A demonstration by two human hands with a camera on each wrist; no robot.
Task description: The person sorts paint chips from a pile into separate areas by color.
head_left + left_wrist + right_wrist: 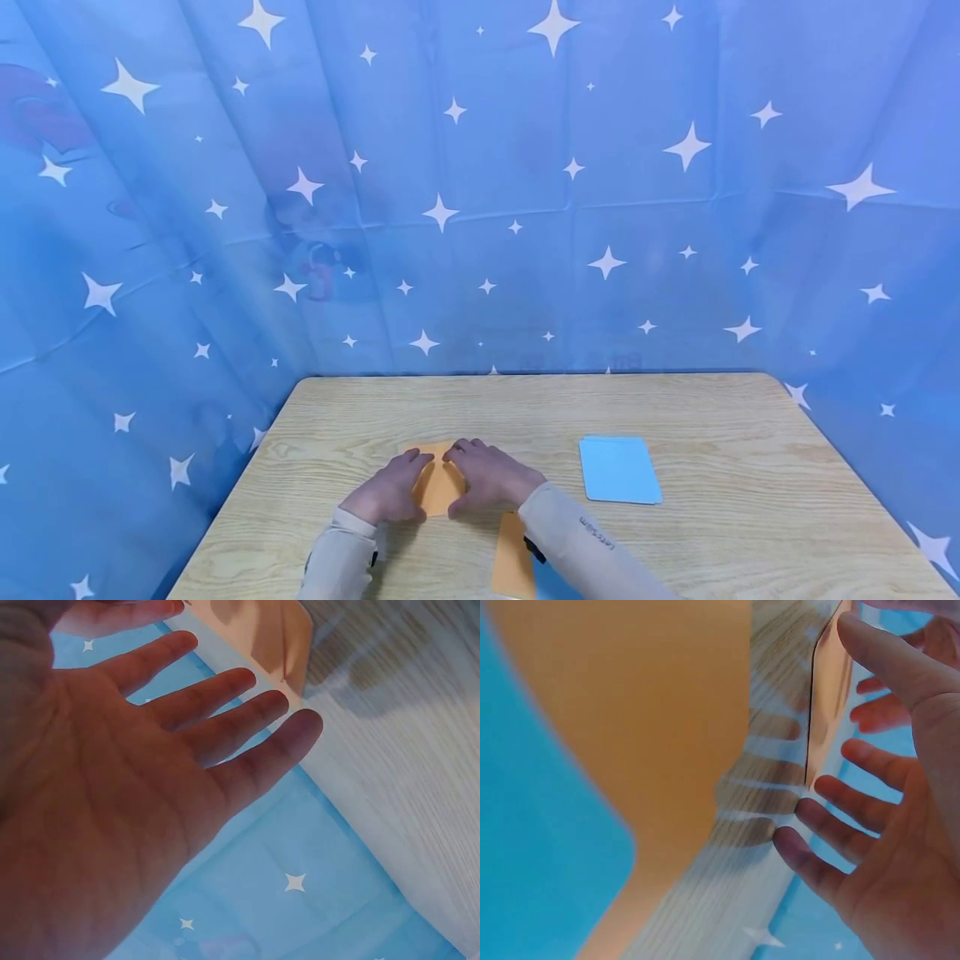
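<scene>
Square orange cards or paper sheets (pixel 438 490) lie on the table between both hands. On their left side my left hand (pixel 392 490) has its fingertips and thumb at the edge. From the right, my right hand (pixel 491 477) reaches to the opposite edge, fingertips over the far corner. The left wrist view has the left hand (pixel 150 780) with straight, spread fingers, palm showing, beside the orange sheets (pixel 274 637). In the right wrist view the right hand (pixel 892 877) also keeps its fingers extended, the thumb near the orange edge (pixel 829 690).
A light blue stack of squares (pixel 620 469) sits to the right on the wooden table (pixel 720 533). Under the right forearm lie an orange sheet (pixel 512 560) and a blue one (pixel 553 583), overlapping. A blue star-patterned curtain (pixel 495 167) hangs behind the table.
</scene>
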